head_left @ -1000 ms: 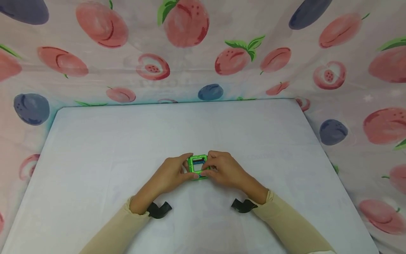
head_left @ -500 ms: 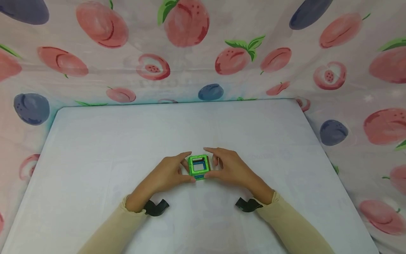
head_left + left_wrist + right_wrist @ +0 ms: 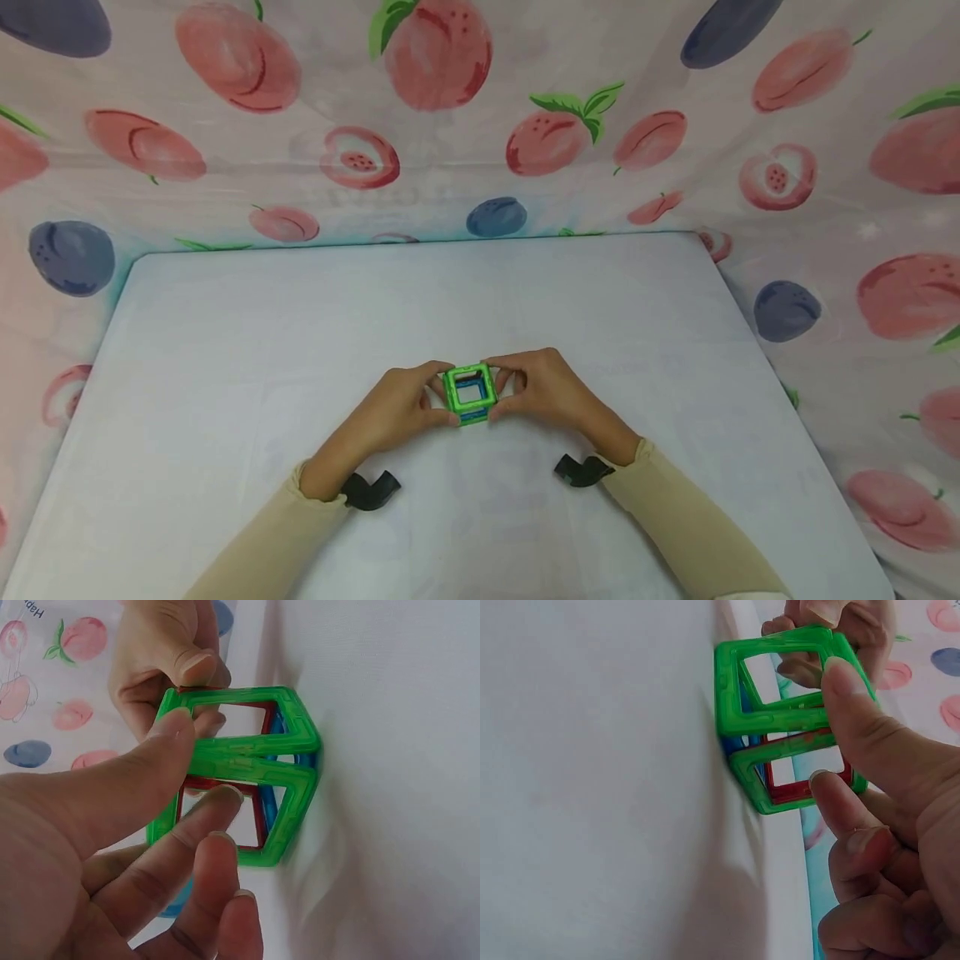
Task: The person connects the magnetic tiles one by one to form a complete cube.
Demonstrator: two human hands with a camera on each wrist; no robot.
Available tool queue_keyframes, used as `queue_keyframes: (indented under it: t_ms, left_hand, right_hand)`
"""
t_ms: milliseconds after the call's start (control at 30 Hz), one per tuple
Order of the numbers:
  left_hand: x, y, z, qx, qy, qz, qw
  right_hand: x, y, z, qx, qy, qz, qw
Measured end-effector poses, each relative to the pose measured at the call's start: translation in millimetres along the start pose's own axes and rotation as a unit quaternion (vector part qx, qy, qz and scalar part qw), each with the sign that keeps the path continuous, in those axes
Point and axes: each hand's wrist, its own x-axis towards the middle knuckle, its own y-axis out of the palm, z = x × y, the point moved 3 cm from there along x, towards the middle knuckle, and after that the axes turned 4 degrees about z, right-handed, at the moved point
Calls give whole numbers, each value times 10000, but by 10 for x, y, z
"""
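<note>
A small cube of magnetic tiles [image 3: 474,407], open square frames, rests on the white table between the two hands. Its top is green in the head view, with blue lower down. Both wrist views show green frames [image 3: 251,769] at the near faces, and red and blue ones behind. The left hand [image 3: 405,404] pinches the cube's left side, thumb at the near corner and fingers toward the far side. On the opposite side the right hand [image 3: 543,385] holds it likewise, its thumb [image 3: 855,697] along a green edge. Parts of the side tiles are hidden behind fingers.
The white table [image 3: 300,317] spreads around the hands. A cloth printed with peaches and plums [image 3: 442,58] hangs behind and to the sides. A black strap piece [image 3: 371,492] sticks out at the left cuff, another [image 3: 583,472] at the right.
The right hand drew its fingers back from the top frame, opened a little, then closed in on the cube's right side. The left hand and the cube have hardly moved.
</note>
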Motion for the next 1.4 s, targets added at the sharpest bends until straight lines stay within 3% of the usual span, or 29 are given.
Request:
queue_keyframes:
  t_ms: [600,800,1100,1400]
  left_hand:
    - [14,47,-43,-74,-251,-11,9997]
    - [28,46,-11,-221,-439,61,9988]
    - [52,48,12,-163,-386,98,9991]
    - [21,0,31,-284,-439,27,9986]
  right_hand:
    - [18,36,8,451,-264,-16,9986]
    - [12,28,1,261,-295,155,9991]
    - [4,34,7,95,-630,303,9975]
    - [-30,39,-38,864,-398,357,9948]
